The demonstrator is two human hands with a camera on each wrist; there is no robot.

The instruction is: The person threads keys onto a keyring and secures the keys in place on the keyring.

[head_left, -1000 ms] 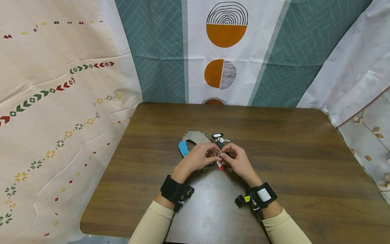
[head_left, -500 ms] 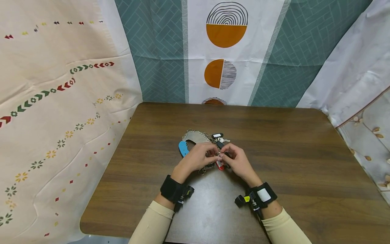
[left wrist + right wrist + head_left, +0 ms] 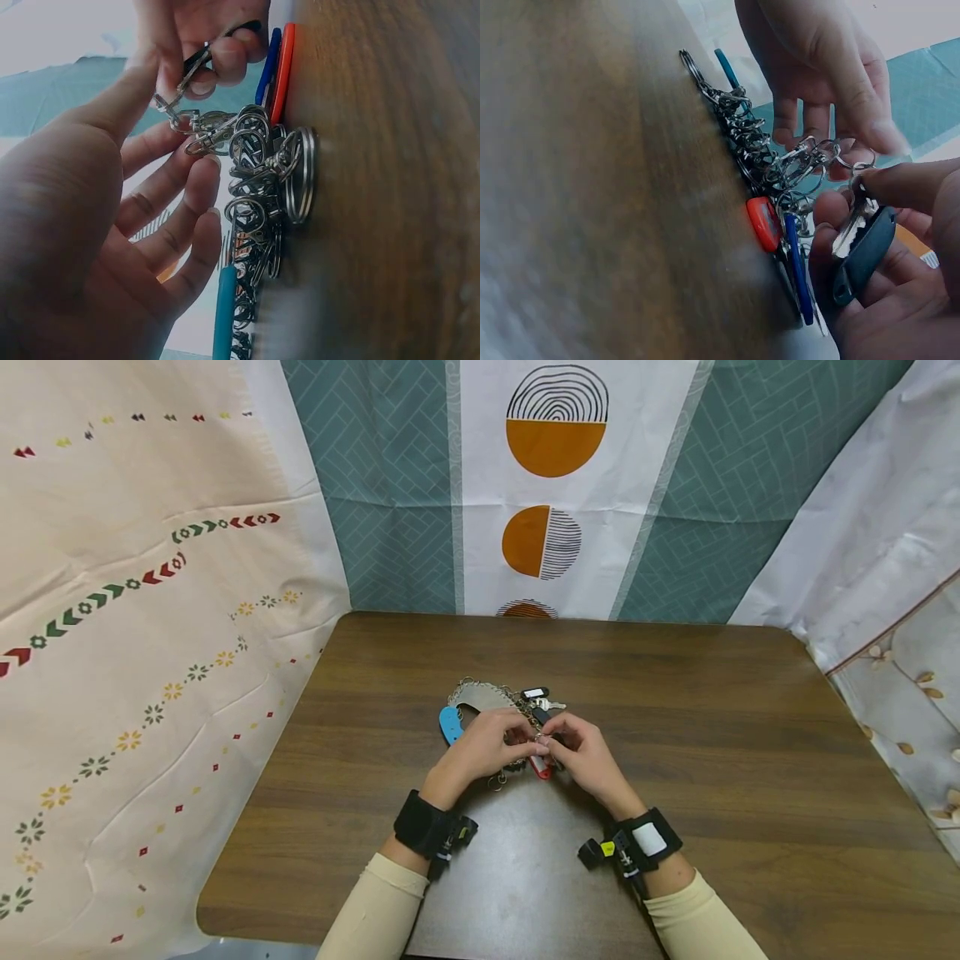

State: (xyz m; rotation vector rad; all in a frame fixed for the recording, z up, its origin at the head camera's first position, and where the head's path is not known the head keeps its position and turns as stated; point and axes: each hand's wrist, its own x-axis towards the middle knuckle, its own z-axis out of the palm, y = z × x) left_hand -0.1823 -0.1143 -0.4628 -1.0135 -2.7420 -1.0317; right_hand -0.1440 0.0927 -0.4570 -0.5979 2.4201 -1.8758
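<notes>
My left hand (image 3: pixel 491 743) pinches a small metal key ring (image 3: pixel 861 161) between thumb and fingers. This ring joins a swivel clasp (image 3: pixel 806 161) on a bunch of metal clasps and rings. Close against it, my right hand (image 3: pixel 583 752) holds a silver key (image 3: pixel 853 229) with a dark key tag (image 3: pixel 866 259) beside it. A red tag (image 3: pixel 763 223) and a blue tag (image 3: pixel 799 270) hang from the bunch below the fingers. In the head view, my fingers hide most of the key.
A curved grey plate (image 3: pixel 486 697) edged with metal rings lies just beyond the left hand, with a light-blue tag (image 3: pixel 452 725) at its left. Behind the right hand lie another key (image 3: pixel 553 704) and a black tag (image 3: pixel 535 693). A wooden table (image 3: pixel 712 710) carries everything.
Both hands stay nearly in place, with only slight finger movement at the key ring. The red tag under them has shifted slightly left.
</notes>
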